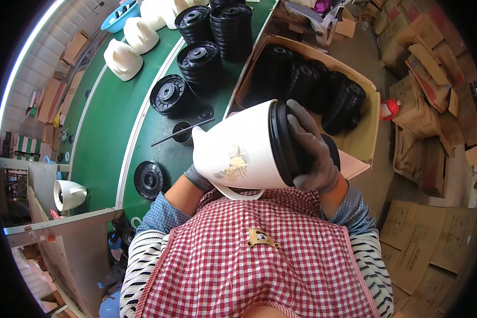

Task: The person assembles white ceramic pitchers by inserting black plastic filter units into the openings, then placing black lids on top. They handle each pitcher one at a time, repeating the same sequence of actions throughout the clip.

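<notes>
A white jug with a gold printed pattern lies on its side in the air before my apron, its spout to the left and its handle underneath. At its right end sits a ribbed black round base. My right hand, in a grey glove, wraps its fingers over that base. From the left my left hand, also gloved, reaches under the jug and bears it; most of its fingers are hidden behind the white body.
On the green table stand stacks of black discs, a single disc, a small black cup with a rod across it, and several white jug parts. Rightward, an open carton holds more black discs. Flattened cardboard lies beyond.
</notes>
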A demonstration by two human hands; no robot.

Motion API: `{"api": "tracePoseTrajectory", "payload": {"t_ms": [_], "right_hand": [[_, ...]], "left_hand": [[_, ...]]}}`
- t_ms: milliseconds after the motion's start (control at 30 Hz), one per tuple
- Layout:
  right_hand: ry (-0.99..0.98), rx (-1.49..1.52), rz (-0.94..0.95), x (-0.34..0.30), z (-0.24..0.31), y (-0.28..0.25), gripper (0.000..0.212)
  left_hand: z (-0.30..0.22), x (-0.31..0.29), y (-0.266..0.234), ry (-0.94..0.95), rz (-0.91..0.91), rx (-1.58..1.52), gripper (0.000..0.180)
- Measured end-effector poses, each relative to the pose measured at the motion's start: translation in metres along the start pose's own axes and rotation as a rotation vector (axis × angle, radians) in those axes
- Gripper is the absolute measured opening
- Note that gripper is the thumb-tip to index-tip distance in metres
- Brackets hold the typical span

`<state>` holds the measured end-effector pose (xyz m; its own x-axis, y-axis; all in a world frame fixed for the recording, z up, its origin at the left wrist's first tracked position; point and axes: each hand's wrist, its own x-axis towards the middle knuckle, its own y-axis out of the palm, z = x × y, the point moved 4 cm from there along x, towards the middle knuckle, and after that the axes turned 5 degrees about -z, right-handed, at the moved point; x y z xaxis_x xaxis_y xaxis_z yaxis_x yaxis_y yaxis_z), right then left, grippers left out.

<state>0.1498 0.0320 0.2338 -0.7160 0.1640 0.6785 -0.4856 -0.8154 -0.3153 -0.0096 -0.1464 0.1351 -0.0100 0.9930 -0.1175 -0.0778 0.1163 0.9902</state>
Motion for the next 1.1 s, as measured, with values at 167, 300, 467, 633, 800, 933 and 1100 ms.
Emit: {"api": "tracePoseTrajectory", "payload": {"t_ms": [167, 300, 467, 633, 800, 933, 1100], "right_hand": [[-0.05, 0.01, 0.0, -0.008, -0.002, -0.003, 0.106], [-0.07, 0.016, -0.013, -0.01, -0.001, -0.008, 0.11], [-0.031, 0.029, 0.009, -0.007, 0.011, -0.024, 0.112], [-0.002, 0.064, 0.0, 0.012, 0.014, -0.037, 0.119], [0.084, 0.133, 0.003, 0.008, 0.012, -0.034, 0.117], [0.011, 0.084, -0.007, 0.004, 0.016, -0.039, 0.11], [-0.085, 0.022, -0.003, 0.001, 0.014, -0.046, 0.105]], "left_hand": [[0.007, 0.001, 0.007, -0.068, 0.04, -0.046, 0.12], [0.01, 0.005, 0.021, -0.103, 0.075, -0.121, 0.119], [0.009, 0.013, 0.028, -0.106, 0.018, -0.032, 0.118], [0.001, 0.033, -0.005, -0.098, -0.142, 0.097, 0.114], [0.018, 0.026, 0.033, -0.1, 0.134, -0.021, 0.096], [0.014, 0.03, 0.021, -0.098, 0.015, -0.044, 0.087], [0.008, 0.03, 0.014, -0.045, -0.079, 0.248, 0.082]]}}
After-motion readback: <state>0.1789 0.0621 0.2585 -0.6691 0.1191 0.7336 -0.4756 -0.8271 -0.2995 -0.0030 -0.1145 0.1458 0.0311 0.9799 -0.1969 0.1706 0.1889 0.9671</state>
